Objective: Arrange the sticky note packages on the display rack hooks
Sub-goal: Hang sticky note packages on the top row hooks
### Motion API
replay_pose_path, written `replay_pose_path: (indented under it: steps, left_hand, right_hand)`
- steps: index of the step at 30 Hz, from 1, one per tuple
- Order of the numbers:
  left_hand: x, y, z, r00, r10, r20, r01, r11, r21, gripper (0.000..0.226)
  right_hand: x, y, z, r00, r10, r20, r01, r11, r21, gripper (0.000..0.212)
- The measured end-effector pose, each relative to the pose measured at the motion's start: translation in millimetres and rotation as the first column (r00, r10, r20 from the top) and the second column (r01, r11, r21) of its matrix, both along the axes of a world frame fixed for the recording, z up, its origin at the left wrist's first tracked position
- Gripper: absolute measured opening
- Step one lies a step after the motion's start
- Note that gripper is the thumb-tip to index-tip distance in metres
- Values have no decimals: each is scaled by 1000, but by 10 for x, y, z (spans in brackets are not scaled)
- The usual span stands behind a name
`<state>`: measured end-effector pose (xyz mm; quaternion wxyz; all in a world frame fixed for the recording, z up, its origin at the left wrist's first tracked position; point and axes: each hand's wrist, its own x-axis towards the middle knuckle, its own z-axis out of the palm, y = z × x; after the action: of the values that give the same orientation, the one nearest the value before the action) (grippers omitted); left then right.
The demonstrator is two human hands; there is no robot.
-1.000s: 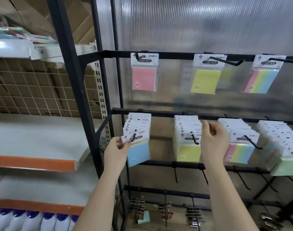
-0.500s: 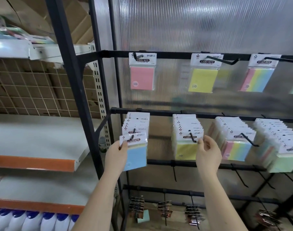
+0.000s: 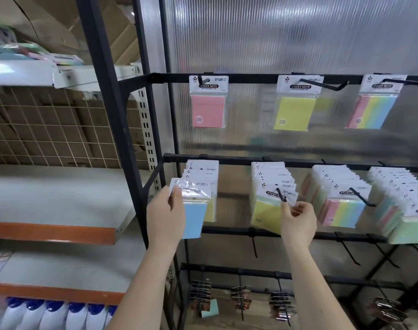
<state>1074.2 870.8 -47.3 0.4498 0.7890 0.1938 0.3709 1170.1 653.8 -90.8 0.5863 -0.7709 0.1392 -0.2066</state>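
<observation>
Two packs are held at the middle rail.
A blue pack (image 3: pixel 195 215), off its hook, is gripped by the left hand (image 3: pixel 165 215); a yellow pack (image 3: pixel 268 210) is pinched by the right hand (image 3: pixel 298 220) at the hook (image 3: pixel 281 194) tip, where it could slip off.

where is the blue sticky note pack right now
In the head view it sits centre-left: the blue sticky note pack is gripped by the left hand, just in front of the leftmost middle-row stack, beside the black upright post.
</observation>
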Motion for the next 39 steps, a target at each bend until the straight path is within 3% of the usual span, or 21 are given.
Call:
replay_pose_path:
  steps: [7,17,22,28,39]
  left_hand:
    - [92,43,98,1000,16,-16,-15,1000,27,34]
    - [346,-204,270,997,-77,15,77,997,20,38]
    - [409,-342,295,992,-127,23,128,992,-10,42]
    - [415,-441,322,991,-131,4,131,991,-10,41]
    - [460,-565,383,994,-111,12,110,994,24,43]
  right_hand:
    - [-102,-135,73,970,244,-3,-244,970,-20,31]
    - [-352,-489,555,947,320,-20,-319,937,-145,37]
    - [-359,-599,1015,951,239,199,-212,966,-148,41]
    - [-158,-533,1569,877,112,468,-152,987,48,47]
    - [80,-403,1934,781,64,622,-149,985,86,57]
